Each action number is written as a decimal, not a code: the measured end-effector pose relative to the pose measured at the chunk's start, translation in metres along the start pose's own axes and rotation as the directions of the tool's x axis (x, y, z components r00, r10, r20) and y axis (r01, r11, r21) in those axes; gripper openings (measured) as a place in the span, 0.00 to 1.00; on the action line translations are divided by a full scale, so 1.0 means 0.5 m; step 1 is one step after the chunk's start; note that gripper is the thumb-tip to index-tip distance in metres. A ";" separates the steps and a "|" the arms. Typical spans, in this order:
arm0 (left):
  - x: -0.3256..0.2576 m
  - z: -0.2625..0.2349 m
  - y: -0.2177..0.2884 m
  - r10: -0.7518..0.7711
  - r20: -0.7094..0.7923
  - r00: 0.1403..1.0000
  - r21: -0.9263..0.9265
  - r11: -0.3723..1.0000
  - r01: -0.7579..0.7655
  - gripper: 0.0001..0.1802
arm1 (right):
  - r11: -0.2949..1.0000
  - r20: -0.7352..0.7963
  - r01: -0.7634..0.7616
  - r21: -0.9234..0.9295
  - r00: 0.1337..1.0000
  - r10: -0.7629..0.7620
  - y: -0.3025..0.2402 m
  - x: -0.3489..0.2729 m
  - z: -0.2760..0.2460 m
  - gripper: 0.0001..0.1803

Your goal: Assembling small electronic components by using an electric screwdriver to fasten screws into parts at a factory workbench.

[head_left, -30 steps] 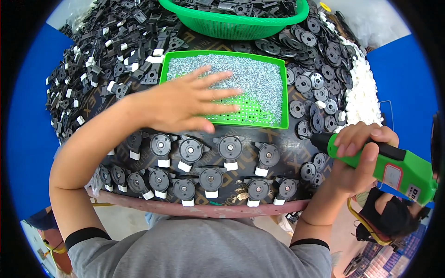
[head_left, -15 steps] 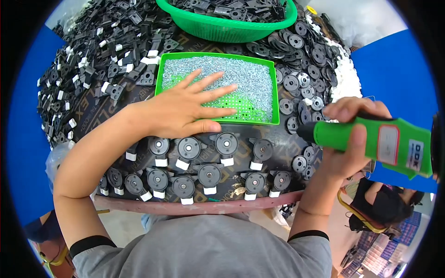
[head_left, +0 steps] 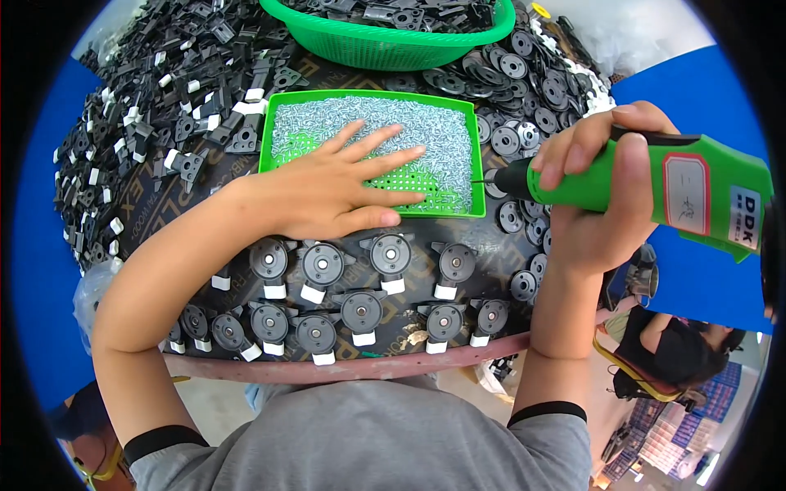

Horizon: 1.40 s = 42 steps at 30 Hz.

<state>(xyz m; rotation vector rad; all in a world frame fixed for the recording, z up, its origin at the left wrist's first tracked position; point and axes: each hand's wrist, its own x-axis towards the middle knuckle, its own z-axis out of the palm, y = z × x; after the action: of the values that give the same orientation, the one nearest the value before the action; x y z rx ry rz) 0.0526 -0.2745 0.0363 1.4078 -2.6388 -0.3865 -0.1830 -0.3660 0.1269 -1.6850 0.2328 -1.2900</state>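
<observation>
My left hand (head_left: 340, 184) lies spread over the green tray (head_left: 264, 147), fingers apart above the small silver screws (head_left: 434, 123). The tray's perforated floor shows around the fingers. In my right hand (head_left: 602, 196) is a green electric screwdriver (head_left: 671, 184), held sideways with fingers wrapped round its body. Its thin bit points left and reaches the tray's right edge; whether it touches cannot be told. Nearer me stand two rows of black round assemblies with white tabs (head_left: 362, 311), each with a pale or metallic centre.
A green basket (head_left: 393, 53) of black parts stands at the far side. Black brackets with white ends (head_left: 188, 168) are heaped at left. Black discs (head_left: 506, 141) lie right of the tray. A seated person (head_left: 671, 352) is at lower right.
The electric screwdriver has swung left and slightly up with my right hand, its bit now at the tray's right edge. My left hand stays spread over the tray.
</observation>
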 end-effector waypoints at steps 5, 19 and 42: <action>0.071 0.018 0.004 0.043 -0.014 0.999 -0.066 0.997 -0.044 0.29 | 0.997 0.024 0.023 0.071 0.999 -0.025 0.012 -0.006 0.001 0.14; 0.024 0.005 -0.031 -0.137 -0.219 0.966 0.149 0.974 0.172 0.28 | 1.000 0.005 0.005 0.009 1.000 -0.005 0.033 -0.040 0.025 0.10; -0.134 -0.153 0.200 -0.436 -0.166 0.884 0.129 0.880 0.458 0.35 | 0.998 0.047 -0.017 0.060 0.999 0.014 0.096 -0.067 0.037 0.10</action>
<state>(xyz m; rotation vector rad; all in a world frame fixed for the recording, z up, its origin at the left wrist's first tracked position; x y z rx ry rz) 0.0279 -0.1784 0.1385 2.0274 -2.2625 -0.1076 -0.1635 -0.3586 0.0691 -1.6565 0.1771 -1.2335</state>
